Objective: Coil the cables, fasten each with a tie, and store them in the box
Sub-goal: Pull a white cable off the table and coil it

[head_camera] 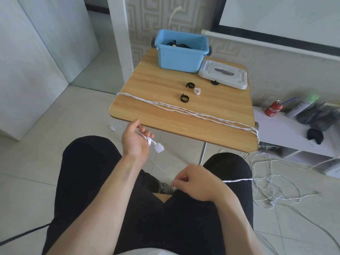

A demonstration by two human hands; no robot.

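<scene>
My left hand [136,138] is raised in front of the table's near edge and grips a small bundle of white cable with a white plug [159,148] hanging from it. My right hand [195,183] rests over my lap and pinches a white cable strand [237,180] that runs off to the right. Several white cable strands [185,111] stretch diagonally across the wooden table [165,89]. Three black ties [184,98] [190,85] [214,82] and one white tie [197,91] lie on the table. The blue box [181,57] at the back holds dark cables.
The box's white lid [223,74] lies to the right of the box. Loose white cable [268,188] is tangled on the floor at right. A low white shelf [287,129] at right holds a red can [273,108] and dark items. My legs fill the foreground.
</scene>
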